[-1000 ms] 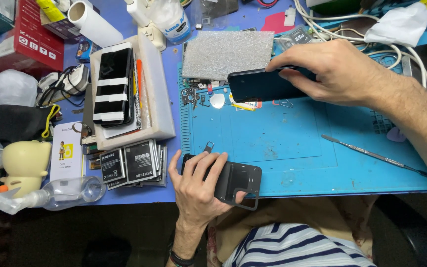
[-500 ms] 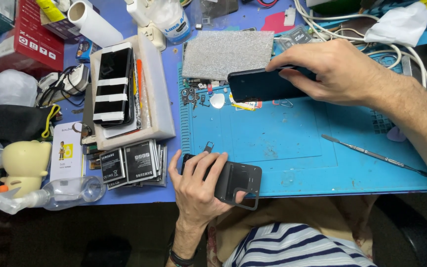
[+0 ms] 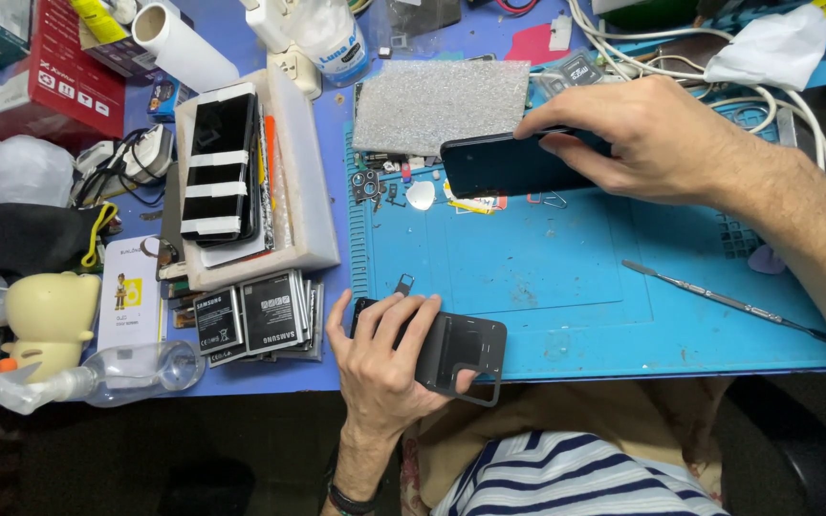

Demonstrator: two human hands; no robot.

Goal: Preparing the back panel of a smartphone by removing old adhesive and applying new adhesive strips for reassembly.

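Over blue mat [image 3: 566, 287], left hand [image 3: 389, 368] grips black case [image 3: 461, 349], right hand [image 3: 652, 139] grips dark phone [image 3: 499, 164].

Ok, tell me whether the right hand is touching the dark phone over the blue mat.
Touching. The head view shows the right hand gripping the dark phone by its edge, fingers wrapped over the top and thumb underneath, above the blue mat.

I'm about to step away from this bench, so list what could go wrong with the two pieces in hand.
1. The left hand holds the dark phone case half over the mat's front edge; a slip would likely drop it into the lap.
2. The right hand grips the dark phone edge-on above small loose parts; setting it down there could scratch it or scatter them.
3. The metal pry tool lies by the right forearm and could be knocked off.
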